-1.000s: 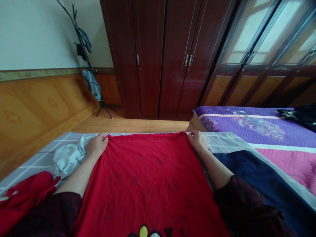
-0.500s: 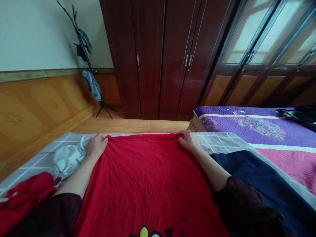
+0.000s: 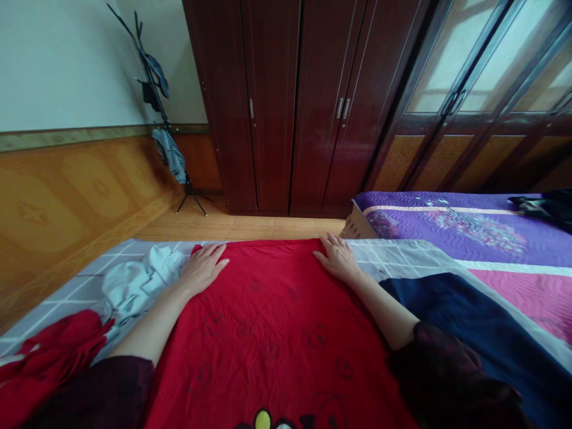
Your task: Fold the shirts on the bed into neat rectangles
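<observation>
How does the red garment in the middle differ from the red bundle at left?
The red garment is spread out; the red bundle is crumpled. The left hand and right hand rest on the garment, neither on the bundle. The garment fills more of the view than the bundle. Both are red.

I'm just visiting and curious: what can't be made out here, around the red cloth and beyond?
- Red cloth: its near end and part of the print are cut off by the head view's bottom edge.
- Cloth under the left hand and right hand: hidden by those hands, head view.
- Dark bundle: cut off by the head view's right edge.
- Wardrobe contents: hidden by shut doors, head view.
</observation>
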{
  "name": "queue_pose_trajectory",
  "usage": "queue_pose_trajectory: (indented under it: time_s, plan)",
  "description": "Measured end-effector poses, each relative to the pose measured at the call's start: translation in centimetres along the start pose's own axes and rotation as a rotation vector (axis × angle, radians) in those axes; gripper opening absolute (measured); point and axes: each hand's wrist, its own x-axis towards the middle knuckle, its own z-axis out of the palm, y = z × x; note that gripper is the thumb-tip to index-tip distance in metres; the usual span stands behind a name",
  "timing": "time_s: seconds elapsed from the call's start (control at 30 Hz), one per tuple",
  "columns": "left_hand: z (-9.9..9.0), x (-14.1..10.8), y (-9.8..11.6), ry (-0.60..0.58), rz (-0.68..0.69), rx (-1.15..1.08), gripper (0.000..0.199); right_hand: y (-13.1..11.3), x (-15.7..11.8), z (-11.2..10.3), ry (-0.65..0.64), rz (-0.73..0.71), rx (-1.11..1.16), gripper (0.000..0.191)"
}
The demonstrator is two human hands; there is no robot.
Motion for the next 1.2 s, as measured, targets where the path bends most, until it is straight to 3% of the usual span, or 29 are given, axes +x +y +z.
queue_pose_trajectory:
  time_s: [0.03, 0.1, 0.2, 0.27, 0.33, 0.4, 0.53, 0.57, 0.73, 0.8, 0.9, 0.97, 1.1, 1.2]
  plan:
    - [0.0, 0.0, -0.1, 0.047, -0.037, 0.031, 0.049, 0.0, 0.0, -0.1, 0.006, 0.013, -0.012, 0.056]
    - [-0.3, -0.1, 0.2, 0.091, 0.028, 0.024, 0.05, -0.6, 0.0, 0.0, -0.025, -0.038, -0.018, 0.059]
    - [-0.4, 0.0, 0.5, -0.069, 0.191, -0.039, 0.05, -1.5, -0.2, 0.3, -0.124, -0.177, -0.013, 0.053]
    - [-0.3, 0.0, 0.1, -0.153, 0.099, -0.012, 0.053, -1.5, -0.2, 0.5, -0.14, -0.168, -0.034, 0.052]
    - [-0.3, -0.1, -0.4, -0.109, -0.082, 0.058, 0.057, -1.3, -0.2, 0.5, -0.107, -0.074, -0.07, 0.057]
    - [-0.5, -0.3, -0.2, -0.078, -0.115, 0.061, 0.06, -1.5, -0.2, 0.5, -0.08, -0.023, -0.094, 0.064]
    - [-0.4, -0.7, 1.8, -0.227, 0.166, -0.059, 0.063, -2.4, -0.6, 0.9, -0.178, -0.255, -0.062, 0.066]
    - [-0.3, -0.8, 2.0, -0.256, 0.177, -0.061, 0.063, -2.4, -0.6, 0.9, -0.198, -0.27, -0.065, 0.064]
    - [-0.6, -1.0, 1.3, -0.217, -0.152, 0.064, 0.067, -0.9, -0.3, 0.2, -0.125, 0.042, -0.156, 0.063]
    - [-0.8, -1.3, 2.4, -0.244, -0.028, -0.001, 0.067, -1.9, -0.4, 0.2, -0.134, -0.014, -0.132, 0.065]
    - [-0.6, -1.9, 5.0, -0.306, 0.247, -0.109, 0.064, -4.7, -1.3, 0.7, -0.207, -0.319, -0.027, 0.065]
    - [0.0, -2.1, 5.9, -0.316, 0.278, -0.102, 0.064, -5.8, -1.9, 1.2, -0.246, -0.438, 0.015, 0.065]
    - [1.2, -2.0, 4.7, -0.252, 0.154, -0.059, 0.065, -4.9, -1.7, 1.9, -0.212, -0.295, -0.042, 0.071]
    - [1.5, -1.6, 3.7, -0.219, 0.138, -0.049, 0.067, -3.8, -1.0, 2.1, -0.188, -0.205, -0.089, 0.072]
